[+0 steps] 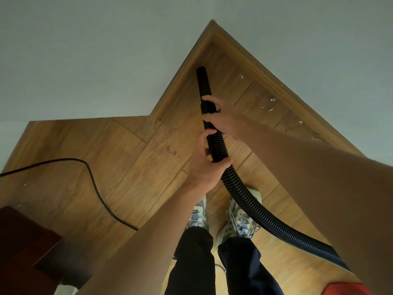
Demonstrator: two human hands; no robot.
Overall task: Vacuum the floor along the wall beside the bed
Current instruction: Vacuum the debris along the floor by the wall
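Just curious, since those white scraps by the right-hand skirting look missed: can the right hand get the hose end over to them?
Probably yes. The right hand grips the hose near its end, the floor between that end and the white scraps lies bare, and nothing blocks the sweep.

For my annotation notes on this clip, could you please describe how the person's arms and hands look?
Both forearms are bare: no sleeves, gloves, watch or rings show on the left hand or the right hand. A red patch at the bottom right edge, beside the right arm, may be a sleeve; I cannot tell.
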